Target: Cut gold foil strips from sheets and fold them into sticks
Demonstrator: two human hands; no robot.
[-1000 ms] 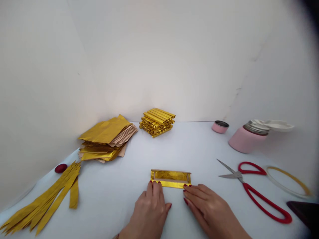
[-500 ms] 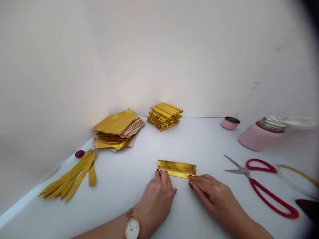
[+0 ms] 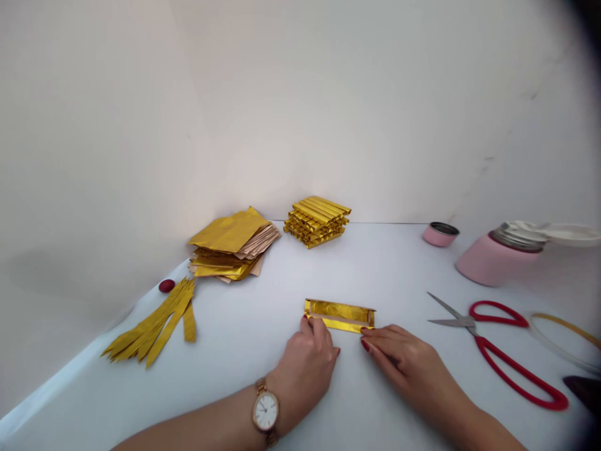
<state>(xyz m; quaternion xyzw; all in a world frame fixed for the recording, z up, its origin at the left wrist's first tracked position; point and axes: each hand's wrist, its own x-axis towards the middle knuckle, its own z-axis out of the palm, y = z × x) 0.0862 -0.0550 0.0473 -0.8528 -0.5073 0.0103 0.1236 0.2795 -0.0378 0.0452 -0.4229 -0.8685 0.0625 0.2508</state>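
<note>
A small folded strip of shiny gold paper [image 3: 342, 309] lies lengthwise on the white table, its long edges and ends turned inward. My left hand [image 3: 307, 360], with a watch [image 3: 265, 411] on its wrist, presses curled fingertips on the near left edge. At the near right corner, my right hand [image 3: 404, 357] holds the edge with its fingers together and the thumb tucked close below. Both hands look closed on the folded gold paper; the undersides of the fingers are hidden.
Gold sheets [image 3: 230, 232] are stacked at the back left, beside a pile of gold folded pieces [image 3: 319, 219]. Cut gold strips [image 3: 150, 326] and a dark red oval object [image 3: 166, 285] lie left. Right are open red-handled scissors [image 3: 469, 322], a pink jar [image 3: 488, 260], a pink cup [image 3: 440, 234] and a ring [image 3: 563, 332].
The whole scene sits slightly farther right in the picture, as the camera has turned a little. My hands keep nearly the same hold on the folded gold paper.
</note>
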